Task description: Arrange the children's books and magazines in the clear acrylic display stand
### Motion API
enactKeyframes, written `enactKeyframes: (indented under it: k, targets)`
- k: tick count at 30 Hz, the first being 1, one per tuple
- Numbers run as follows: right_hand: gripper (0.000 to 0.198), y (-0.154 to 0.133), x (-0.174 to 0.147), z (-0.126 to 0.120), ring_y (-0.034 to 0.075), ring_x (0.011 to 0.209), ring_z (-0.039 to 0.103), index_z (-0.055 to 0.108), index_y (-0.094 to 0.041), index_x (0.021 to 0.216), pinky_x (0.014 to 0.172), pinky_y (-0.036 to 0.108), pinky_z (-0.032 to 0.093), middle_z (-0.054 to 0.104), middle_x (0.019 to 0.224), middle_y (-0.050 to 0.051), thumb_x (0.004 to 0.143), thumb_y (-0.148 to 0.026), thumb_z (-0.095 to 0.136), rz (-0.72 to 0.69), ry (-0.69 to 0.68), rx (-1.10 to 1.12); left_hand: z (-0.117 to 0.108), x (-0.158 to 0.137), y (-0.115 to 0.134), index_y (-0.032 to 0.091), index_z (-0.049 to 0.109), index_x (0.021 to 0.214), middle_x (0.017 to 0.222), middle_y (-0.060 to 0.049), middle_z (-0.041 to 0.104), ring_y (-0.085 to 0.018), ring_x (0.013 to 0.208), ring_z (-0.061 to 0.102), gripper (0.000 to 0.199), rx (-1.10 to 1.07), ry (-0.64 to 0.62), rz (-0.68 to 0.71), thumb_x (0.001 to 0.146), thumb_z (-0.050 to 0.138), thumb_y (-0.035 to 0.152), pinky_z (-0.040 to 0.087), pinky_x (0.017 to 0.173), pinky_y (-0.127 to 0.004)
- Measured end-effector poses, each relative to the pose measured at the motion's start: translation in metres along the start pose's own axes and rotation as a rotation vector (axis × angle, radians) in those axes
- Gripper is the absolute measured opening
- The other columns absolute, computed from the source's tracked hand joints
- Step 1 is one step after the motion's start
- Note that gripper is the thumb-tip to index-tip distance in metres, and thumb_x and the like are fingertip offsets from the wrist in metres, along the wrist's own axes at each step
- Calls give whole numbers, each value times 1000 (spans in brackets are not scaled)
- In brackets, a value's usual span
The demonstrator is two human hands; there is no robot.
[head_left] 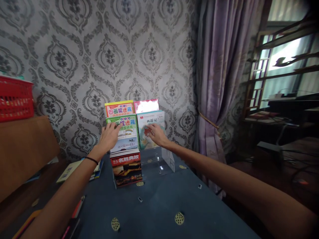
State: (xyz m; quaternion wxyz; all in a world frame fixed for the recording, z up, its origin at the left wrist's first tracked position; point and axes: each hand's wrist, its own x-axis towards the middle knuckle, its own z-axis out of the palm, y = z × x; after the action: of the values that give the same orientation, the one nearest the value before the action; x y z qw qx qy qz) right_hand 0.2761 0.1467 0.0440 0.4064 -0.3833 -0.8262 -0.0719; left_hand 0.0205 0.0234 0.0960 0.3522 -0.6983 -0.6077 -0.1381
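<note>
My left hand (109, 136) is at the left edge of a green picture-puzzle book (131, 122), its fingers partly spread over the front cover. Against the pale cover of a Journey to the West book (151, 118), my right hand (156, 134) has its fingers bent and apart, touching or very near it. Both books stand upright in a clear tiered display rack (168, 161). Behind them rise a yellow-edged book (118, 108) and a pink-edged book (147, 105) with glare on it. A red-titled book (127, 169) fills the front left tier, below a blue-white book (127, 144).
The rack stands on a dark blue tablecloth (154, 205) against a patterned wall. At left are a brown box (25, 149), a red basket (15, 98) and several flat books (69, 171). A purple curtain (219, 83) hangs at right, beside cluttered dark furniture.
</note>
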Motion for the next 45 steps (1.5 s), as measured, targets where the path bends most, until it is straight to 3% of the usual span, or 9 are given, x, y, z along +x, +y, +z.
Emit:
enactKeyframes:
  k: [7, 24, 33, 39, 45]
  targets:
    - [43, 2, 0, 1, 24, 108, 59, 65, -18, 125, 95, 37, 48, 64, 116, 11, 84, -9, 55, -35, 29, 27, -6, 0, 2, 24, 47, 147, 128, -15, 56, -32, 117, 50, 58, 8, -48, -19, 91, 39, 9, 47, 92, -46]
    - [34, -1, -19, -10, 24, 105, 60, 64, -14, 117, 93, 35, 48, 63, 112, 14, 86, -12, 50, -38, 32, 137, -10, -3, 4, 21, 49, 146, 127, -16, 58, -32, 115, 51, 52, 33, -36, -15, 95, 39, 15, 47, 91, -47]
    - [28, 0, -29, -17, 22, 101, 59, 65, -18, 112, 89, 34, 48, 62, 110, 11, 88, -12, 51, -42, 52, 159, -12, -9, 6, 21, 52, 142, 127, -13, 61, -30, 118, 52, 47, 11, -3, -11, 97, 41, 19, 47, 94, -45]
    - [28, -3, -33, -25, 23, 104, 60, 65, -18, 111, 92, 37, 49, 63, 110, 11, 88, -11, 51, -56, 63, 170, -14, -10, 5, 18, 54, 139, 126, -14, 61, -31, 118, 53, 44, -13, 8, -11, 96, 44, 19, 49, 93, -46]
    - [33, -8, -46, -18, 22, 106, 61, 65, -19, 109, 95, 39, 50, 64, 111, 10, 84, -6, 50, -83, 69, 209, -12, -13, 5, 19, 57, 134, 125, -14, 61, -29, 119, 53, 40, -36, 20, -7, 96, 44, 18, 49, 95, -44]
